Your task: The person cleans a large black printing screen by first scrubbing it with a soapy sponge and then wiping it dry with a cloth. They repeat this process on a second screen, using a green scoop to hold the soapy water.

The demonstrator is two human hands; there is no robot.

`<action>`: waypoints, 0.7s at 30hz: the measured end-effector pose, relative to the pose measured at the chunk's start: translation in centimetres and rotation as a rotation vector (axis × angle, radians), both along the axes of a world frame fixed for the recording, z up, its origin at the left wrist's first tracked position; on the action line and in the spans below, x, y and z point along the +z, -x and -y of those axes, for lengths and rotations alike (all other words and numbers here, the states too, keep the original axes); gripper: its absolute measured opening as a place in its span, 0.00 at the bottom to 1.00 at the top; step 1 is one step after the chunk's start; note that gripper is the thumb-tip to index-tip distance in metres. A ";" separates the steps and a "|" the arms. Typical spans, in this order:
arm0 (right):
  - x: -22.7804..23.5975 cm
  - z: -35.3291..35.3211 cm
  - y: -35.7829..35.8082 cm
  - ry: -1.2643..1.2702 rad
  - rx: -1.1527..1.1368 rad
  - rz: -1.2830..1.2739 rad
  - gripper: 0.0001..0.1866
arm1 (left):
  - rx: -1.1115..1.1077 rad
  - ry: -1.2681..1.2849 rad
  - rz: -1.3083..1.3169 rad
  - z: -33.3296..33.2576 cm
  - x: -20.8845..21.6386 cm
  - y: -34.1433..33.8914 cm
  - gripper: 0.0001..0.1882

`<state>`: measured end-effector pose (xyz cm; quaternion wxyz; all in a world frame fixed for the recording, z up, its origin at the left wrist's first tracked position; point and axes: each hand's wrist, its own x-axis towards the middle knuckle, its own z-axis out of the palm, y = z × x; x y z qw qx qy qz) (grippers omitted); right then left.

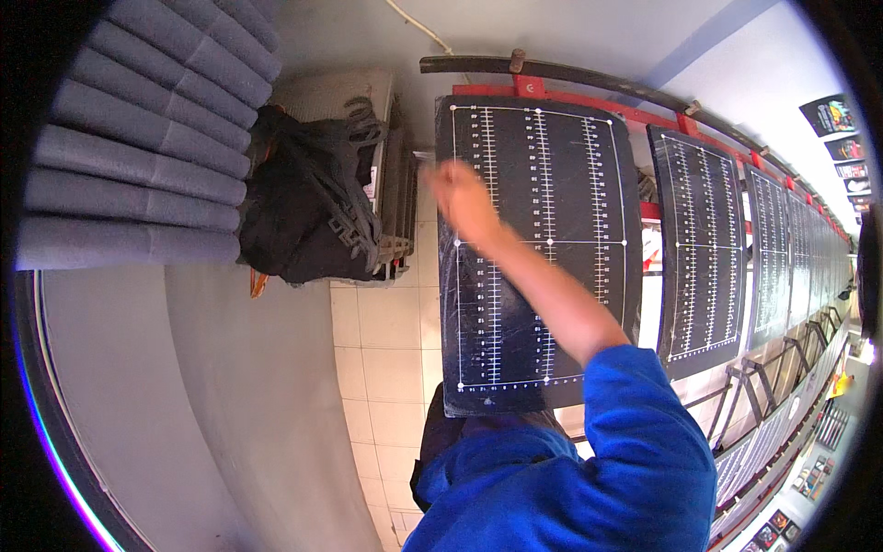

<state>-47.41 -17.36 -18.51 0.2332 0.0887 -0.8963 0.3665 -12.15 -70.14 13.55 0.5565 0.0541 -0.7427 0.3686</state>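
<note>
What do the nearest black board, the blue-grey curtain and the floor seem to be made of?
Black board: perhaps plastic or coated wood; smooth, faintly glossy, with scuffs and pale reflections. Curtain: probably fabric, matte, lying in soft folds. Floor: likely ceramic tile, pale and smooth-looking, with gridded joint lines.

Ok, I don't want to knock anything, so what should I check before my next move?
1. Right hand clear of the nearest board: not ok, it overlaps the left edge in this view.
2. Right hand empty: cannot tell, the fingers are blurred.
3. Left hand in view: not ok.
4. Board's markings in view: ok, except behind the arm.
5. Bag apart from that board: ok, floor shows between.
</note>
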 end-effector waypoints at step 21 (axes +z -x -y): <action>-2.4 -8.5 13.8 -0.258 -0.439 0.065 0.10 | 0.048 0.038 0.051 0.3 -0.1 0.8 0.26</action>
